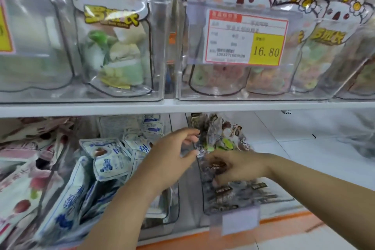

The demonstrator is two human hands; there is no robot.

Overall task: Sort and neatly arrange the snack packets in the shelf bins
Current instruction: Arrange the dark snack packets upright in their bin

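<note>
now left hand (172, 155) pinches clear packet (213, 138); right hand (240, 166) grips brown packet (214, 166)

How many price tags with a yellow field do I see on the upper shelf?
2. The 16.80 price tag hangs on the front of the clear bin right of centre. The cut-off price tag sits at the picture's left edge. Others may lie outside the view.
</note>
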